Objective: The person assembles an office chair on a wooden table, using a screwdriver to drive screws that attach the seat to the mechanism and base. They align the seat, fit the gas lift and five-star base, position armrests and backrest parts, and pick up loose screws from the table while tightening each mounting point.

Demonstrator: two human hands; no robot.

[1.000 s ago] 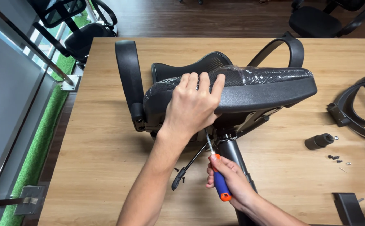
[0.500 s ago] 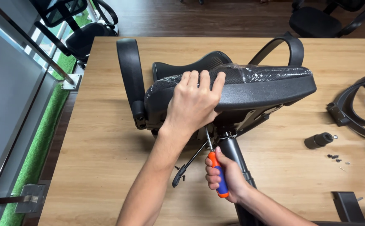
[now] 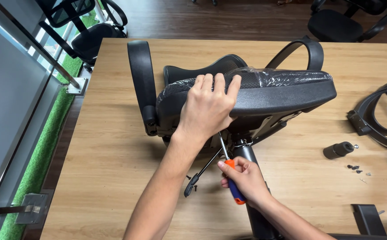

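A black office chair seat (image 3: 282,95) with two armrests lies on its side on the wooden table (image 3: 109,146), its cushion wrapped in clear plastic. My left hand (image 3: 207,109) presses flat on the seat's front edge. My right hand (image 3: 242,178) grips a screwdriver (image 3: 231,178) with an orange and blue handle. Its shaft points up under the seat beside the black gas cylinder (image 3: 247,153). A black lever (image 3: 200,171) sticks out below the seat.
A small black cylinder part (image 3: 338,150) and several loose screws (image 3: 358,170) lie on the right. Spare black armrest frames (image 3: 380,118) sit at the right edge. Black office chairs (image 3: 84,26) stand on the floor past the table's far corners.
My right hand with the screwdriver has shifted up a little toward the underside of the seat. My left hand stays on the seat.
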